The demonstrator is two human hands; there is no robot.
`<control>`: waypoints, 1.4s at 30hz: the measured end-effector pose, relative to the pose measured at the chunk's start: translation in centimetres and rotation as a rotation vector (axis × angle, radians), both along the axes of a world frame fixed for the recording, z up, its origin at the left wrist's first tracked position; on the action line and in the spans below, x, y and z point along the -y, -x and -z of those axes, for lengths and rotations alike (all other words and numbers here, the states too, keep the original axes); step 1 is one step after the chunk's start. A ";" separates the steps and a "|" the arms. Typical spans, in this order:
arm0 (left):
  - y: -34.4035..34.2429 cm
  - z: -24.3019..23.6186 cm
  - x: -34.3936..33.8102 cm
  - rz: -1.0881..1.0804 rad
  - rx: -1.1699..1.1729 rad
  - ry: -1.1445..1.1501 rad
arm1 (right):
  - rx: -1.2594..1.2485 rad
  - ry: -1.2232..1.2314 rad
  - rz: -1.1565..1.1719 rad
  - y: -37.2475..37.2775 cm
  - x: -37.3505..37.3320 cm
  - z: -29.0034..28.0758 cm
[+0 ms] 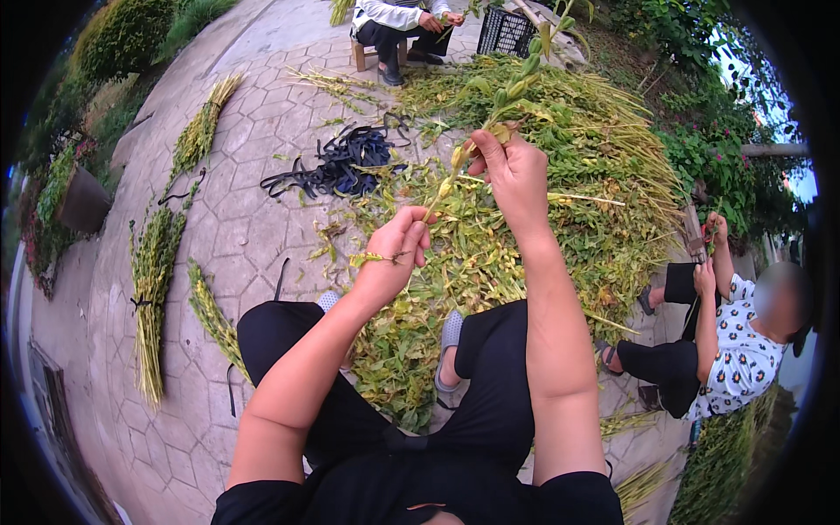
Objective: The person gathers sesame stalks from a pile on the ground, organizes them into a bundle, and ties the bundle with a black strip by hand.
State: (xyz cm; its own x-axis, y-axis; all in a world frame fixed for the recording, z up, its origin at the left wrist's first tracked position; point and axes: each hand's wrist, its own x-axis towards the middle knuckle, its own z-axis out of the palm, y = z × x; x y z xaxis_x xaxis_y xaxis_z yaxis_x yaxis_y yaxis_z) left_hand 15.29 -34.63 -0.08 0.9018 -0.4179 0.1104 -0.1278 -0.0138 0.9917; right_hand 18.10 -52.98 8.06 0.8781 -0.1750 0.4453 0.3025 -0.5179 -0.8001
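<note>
A sesame stalk (451,179) with green and yellow pods slants up to the right in front of me. My left hand (395,249) is closed round its lower part; a withered yellow leaf hangs by those fingers. Higher up, my right hand (514,171) pinches the stalk between thumb and fingers, just below the upper pods (518,83). Beneath both hands spreads a thick layer of picked green and yellow leaves (472,254) on the paving, reaching between my feet.
Dark cloth strips (341,162) lie heaped on the paving (241,227). Tied stalk bundles (156,297) rest at the left. More cut stalks (612,131) pile up at the right. A black crate (506,33) stands at the back, beside a seated person (402,22); another person (731,350) sits at the right.
</note>
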 end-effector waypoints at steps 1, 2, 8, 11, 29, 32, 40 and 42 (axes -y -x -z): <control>0.1 -0.1 0.0 0.012 -0.022 0.004 | 0.033 0.071 0.011 0.2 0.1 0.3; 0.0 -0.1 0.0 0.014 -0.043 0.030 | 0.069 0.142 0.021 0.2 0.3 0.4; -0.9 -0.2 -0.8 0.008 -0.170 0.164 | 0.140 0.643 -0.323 1.6 0.1 -1.0; -1.1 -0.7 -0.9 0.079 -0.222 0.209 | 0.059 0.425 -0.313 1.3 0.9 -1.1; -1.0 0.0 -0.3 0.114 -0.249 0.269 | -0.094 0.094 -0.226 -0.2 2.4 1.8; -0.9 0.2 -0.2 0.092 -0.236 0.279 | 0.000 -0.191 -0.117 -0.4 2.4 0.5; -0.2 1.8 0.5 0.128 -0.220 0.159 | 0.132 -0.266 0.024 -0.7 1.2 -0.1; -0.4 1.9 0.2 0.180 -0.247 0.138 | 0.066 -0.302 0.035 -0.6 1.1 -0.2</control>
State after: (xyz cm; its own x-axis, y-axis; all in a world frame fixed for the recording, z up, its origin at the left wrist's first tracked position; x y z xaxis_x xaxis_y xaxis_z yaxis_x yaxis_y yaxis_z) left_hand 15.68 -34.80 -1.97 0.8216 -0.5689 -0.0356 0.1282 0.1236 0.9840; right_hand 18.72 -54.05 8.25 0.8402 -0.3375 0.4244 0.3452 -0.2707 -0.8986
